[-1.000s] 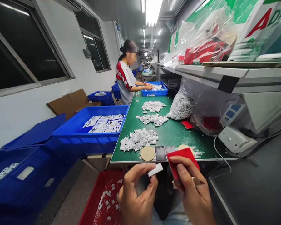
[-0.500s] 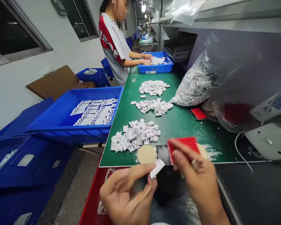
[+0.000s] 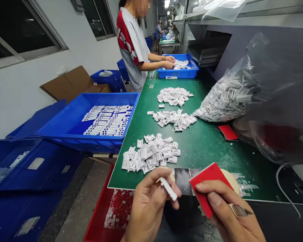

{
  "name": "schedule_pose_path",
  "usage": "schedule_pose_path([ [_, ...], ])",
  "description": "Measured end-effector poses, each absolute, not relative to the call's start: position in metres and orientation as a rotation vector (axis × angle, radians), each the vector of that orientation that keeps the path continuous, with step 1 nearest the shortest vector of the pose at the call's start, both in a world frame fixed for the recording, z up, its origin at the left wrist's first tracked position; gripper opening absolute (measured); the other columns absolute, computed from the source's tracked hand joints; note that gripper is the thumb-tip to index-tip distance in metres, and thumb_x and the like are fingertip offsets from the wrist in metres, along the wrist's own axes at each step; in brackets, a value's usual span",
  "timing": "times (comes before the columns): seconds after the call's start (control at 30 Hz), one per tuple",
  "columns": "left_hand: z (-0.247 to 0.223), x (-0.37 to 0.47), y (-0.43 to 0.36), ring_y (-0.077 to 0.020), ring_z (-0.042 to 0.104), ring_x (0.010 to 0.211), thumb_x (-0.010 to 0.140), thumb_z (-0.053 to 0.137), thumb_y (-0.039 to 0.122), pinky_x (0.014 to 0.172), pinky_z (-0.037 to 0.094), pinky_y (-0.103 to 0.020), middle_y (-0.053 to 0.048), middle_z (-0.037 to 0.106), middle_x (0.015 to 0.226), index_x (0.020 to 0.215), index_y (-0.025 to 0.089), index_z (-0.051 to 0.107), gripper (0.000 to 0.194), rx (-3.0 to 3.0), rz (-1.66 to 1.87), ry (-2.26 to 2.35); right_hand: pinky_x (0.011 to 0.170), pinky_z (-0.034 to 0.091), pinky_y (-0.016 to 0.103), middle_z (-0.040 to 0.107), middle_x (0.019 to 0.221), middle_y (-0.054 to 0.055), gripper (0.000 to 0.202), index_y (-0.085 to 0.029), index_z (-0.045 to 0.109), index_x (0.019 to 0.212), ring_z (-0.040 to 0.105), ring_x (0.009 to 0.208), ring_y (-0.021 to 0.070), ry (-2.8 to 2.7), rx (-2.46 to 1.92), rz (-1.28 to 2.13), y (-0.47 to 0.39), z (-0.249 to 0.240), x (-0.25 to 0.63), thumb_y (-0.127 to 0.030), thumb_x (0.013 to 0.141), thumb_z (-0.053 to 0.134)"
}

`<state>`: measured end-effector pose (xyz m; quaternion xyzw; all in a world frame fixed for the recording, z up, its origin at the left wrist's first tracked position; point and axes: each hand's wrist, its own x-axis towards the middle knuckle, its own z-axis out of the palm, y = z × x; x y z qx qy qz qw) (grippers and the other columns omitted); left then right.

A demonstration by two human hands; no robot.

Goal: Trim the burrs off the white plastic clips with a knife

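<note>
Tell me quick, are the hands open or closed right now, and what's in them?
Left hand: closed, holding a white piece between thumb and fingers.
Right hand: closed, holding a red square.

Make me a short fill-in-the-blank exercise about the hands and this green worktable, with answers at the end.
The right hand grips a flat sheet coloured ____.
The left hand holds a small ____ piece.
On the green tabletop, the heaps number ____.
In this view, the clear plastic bag sits to the ____ of those heaps.
Missing words: red; white; three; right.
</note>
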<state>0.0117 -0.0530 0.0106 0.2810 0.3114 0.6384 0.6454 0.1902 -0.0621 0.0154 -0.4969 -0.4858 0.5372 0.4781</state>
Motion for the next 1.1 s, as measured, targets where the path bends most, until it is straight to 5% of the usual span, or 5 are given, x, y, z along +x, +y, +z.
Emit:
schedule_pose_path([
  [0.4, 0.022, 0.019, -0.056, -0.0055, 0.059, 0.054, 0.076, 0.085, 0.022, 0.051, 0.044, -0.014, 0.000, 0.069, 0.075, 0.098, 0.020, 0.072, 0.026, 0.255, 1.193, 0.665, 0.048, 0.042, 0.018, 0.059, 0.061, -0.002, 0.021, -0.031, 0.078, 0.094, 0.052, 0.047, 0.0062, -0.809, -0.961, 1.610, -0.052, 0.027, 0.195, -0.045, 0.079, 0.079],
  [0.53, 0.025, 0.024, -0.057, -0.0039, 0.059, 0.053, 0.072, 0.089, 0.024, 0.051, 0.044, -0.012, 0.002, 0.067, 0.071, 0.077, 0.016, 0.068, 0.023, 0.268, 1.206, 0.695, 0.048, 0.041, 0.018, 0.057, 0.049, -0.005, 0.026, -0.030, 0.080, 0.090, 0.052, 0.043, 0.0057, -0.740, -0.943, 1.715, -0.052, 0.043, 0.191, -0.048, 0.072, 0.084],
  [0.7, 0.021, 0.029, -0.061, -0.0042, 0.050, 0.042, 0.066, 0.092, 0.035, 0.042, 0.037, -0.012, 0.004, 0.060, 0.055, 0.076, 0.016, 0.063, 0.036, 0.317, 1.125, 0.748, 0.050, 0.047, 0.022, 0.068, 0.060, 0.002, 0.038, -0.026, 0.080, 0.102, 0.057, 0.046, 0.0093, -1.111, -0.757, 1.956, -0.044, 0.048, 0.196, -0.055, 0.079, 0.076],
  [0.83, 0.021, 0.031, -0.066, -0.0034, 0.048, 0.040, 0.064, 0.093, 0.035, 0.039, 0.034, -0.012, 0.004, 0.061, 0.056, 0.074, 0.015, 0.061, 0.038, 0.379, 1.104, 0.800, 0.053, 0.050, 0.018, 0.069, 0.061, -0.002, 0.035, -0.030, 0.074, 0.119, 0.061, 0.053, 0.0095, -1.108, -1.020, 1.524, -0.036, 0.051, 0.199, -0.039, 0.085, 0.075],
  [1.1, 0.022, 0.034, -0.064, -0.0027, 0.050, 0.042, 0.068, 0.091, 0.030, 0.042, 0.039, -0.012, 0.003, 0.064, 0.062, 0.074, 0.014, 0.064, 0.032, 0.381, 1.135, 0.861, 0.044, 0.046, 0.015, 0.072, 0.063, -0.001, 0.024, -0.027, 0.078, 0.109, 0.059, 0.046, 0.0080, -1.354, -0.932, 1.562, -0.038, 0.058, 0.201, -0.034, 0.088, 0.072],
])
